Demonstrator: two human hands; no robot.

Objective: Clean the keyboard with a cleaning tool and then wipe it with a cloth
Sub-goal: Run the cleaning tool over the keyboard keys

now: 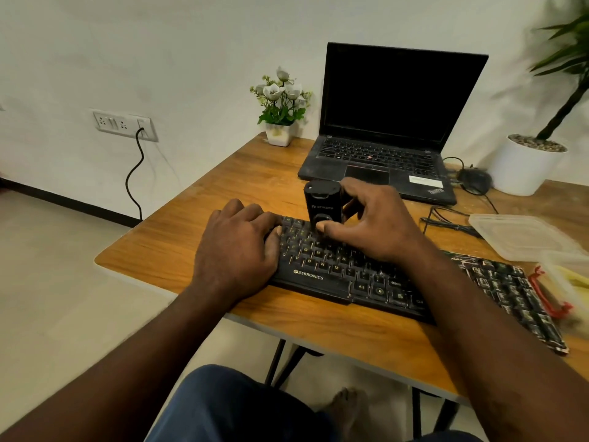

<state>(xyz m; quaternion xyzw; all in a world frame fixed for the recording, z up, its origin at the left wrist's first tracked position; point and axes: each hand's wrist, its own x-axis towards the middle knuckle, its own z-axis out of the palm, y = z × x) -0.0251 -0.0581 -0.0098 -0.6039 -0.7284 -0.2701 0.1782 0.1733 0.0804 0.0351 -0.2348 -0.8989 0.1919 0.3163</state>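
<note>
Head view: the right hand (373,224), fingers curled, grips the cleaning tool (320,204) upright on the left keys of the keyboard (318,277) on the desk (191,250), while the left hand (236,250) rests loose-fingered on its end; cleaning seems under way, wiping not yet done.

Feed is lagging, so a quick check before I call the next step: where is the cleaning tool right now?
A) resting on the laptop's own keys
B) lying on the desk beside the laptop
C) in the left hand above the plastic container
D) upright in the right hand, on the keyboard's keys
D: the right hand grips the black cleaning tool upright with its lower end at the keys of the keyboard, while the left hand rests on the keyboard's left end.
</note>
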